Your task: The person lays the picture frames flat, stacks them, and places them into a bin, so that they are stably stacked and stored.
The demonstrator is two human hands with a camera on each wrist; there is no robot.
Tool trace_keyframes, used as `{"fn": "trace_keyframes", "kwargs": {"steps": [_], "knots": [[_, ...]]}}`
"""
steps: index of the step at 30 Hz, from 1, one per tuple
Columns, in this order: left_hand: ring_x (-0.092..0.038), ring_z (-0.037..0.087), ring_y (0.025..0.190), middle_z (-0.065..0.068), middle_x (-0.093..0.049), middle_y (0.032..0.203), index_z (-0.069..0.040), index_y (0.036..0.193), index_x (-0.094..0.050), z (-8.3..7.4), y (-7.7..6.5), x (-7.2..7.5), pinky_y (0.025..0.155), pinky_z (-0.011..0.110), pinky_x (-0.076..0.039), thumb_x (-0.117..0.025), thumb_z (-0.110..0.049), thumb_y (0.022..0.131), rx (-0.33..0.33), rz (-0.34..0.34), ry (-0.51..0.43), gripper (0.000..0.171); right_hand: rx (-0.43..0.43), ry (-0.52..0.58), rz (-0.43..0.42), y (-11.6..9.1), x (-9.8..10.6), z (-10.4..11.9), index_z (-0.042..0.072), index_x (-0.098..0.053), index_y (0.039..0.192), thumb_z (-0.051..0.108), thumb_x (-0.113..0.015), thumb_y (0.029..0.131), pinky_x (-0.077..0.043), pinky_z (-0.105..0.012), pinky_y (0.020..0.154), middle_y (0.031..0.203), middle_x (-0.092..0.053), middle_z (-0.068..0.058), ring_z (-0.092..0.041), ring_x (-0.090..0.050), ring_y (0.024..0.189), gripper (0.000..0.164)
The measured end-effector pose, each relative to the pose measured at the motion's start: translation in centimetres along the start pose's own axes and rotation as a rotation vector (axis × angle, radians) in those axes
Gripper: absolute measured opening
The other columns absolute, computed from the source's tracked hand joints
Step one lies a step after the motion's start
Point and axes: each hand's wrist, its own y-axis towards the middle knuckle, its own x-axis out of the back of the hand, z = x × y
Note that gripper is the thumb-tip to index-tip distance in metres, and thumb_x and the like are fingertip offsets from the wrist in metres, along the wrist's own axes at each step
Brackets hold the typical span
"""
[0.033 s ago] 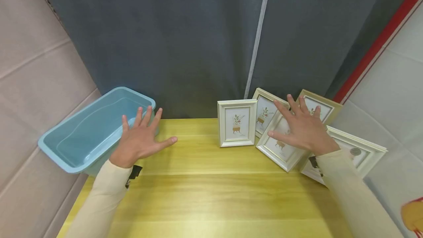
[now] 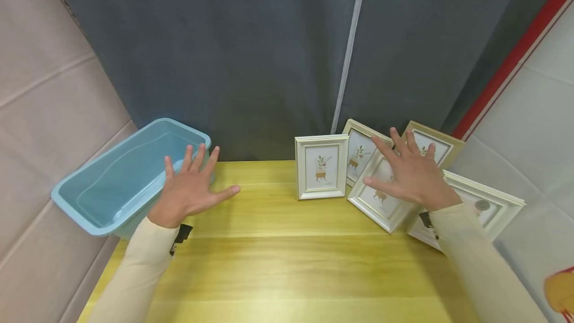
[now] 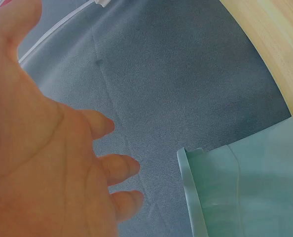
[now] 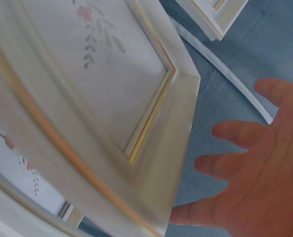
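Observation:
My left hand (image 2: 186,193) hovers with fingers spread beside a light blue plastic tub (image 2: 121,178), overlapping its right side in the head view. In the left wrist view the palm (image 3: 48,163) holds nothing, and the tub's wall (image 3: 255,182) stands apart from the fingers. Fingers splayed, my right hand (image 2: 410,178) is above a cluster of picture frames and partly hides them. Among them are a tilted white frame (image 2: 376,208), a beige frame (image 2: 441,146) behind and a white frame (image 2: 498,208) under the wrist. Nothing is gripped.
Left of the cluster, a small white picture frame (image 2: 322,168) with a potted-plant print stands upright; another frame (image 2: 358,156) leans behind it. A wooden tabletop (image 2: 287,258) lies below. Grey cloth (image 2: 233,64) forms the back, with pale panels (image 2: 40,88) on both sides.

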Motion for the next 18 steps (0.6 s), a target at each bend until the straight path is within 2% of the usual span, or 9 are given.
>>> {"fn": "trace_keyframes", "kwargs": {"steps": [9, 18], "knots": [[0.010, 0.049, 0.162, 0.017, 0.009, 0.177, -0.027, 0.171, 0.006, 0.24, -0.31, 0.37, 0.113, 0.086, 0.015, -0.038, -0.095, 0.087, 0.000, -0.004, -0.005, 0.116, 0.002, 0.015, -0.013, -0.53, 0.17, -0.09, 0.037, -0.004, 0.171, 0.082, -0.056, 0.090, 0.000, -0.095, 0.105, 0.178, 0.000, -0.021, -0.057, 0.002, 0.160, 0.107], [0.011, 0.048, 0.162, 0.016, 0.009, 0.178, -0.029, 0.170, 0.007, 0.21, -0.36, 0.30, 0.113, 0.086, 0.015, -0.039, -0.094, 0.088, -0.007, -0.011, -0.013, 0.115, 0.007, 0.000, -0.024, -0.79, -0.01, 0.05, 0.035, -0.004, 0.171, 0.086, -0.054, 0.088, -0.005, -0.095, 0.106, 0.178, -0.001, -0.022, -0.058, -0.003, 0.160, 0.109]]}}
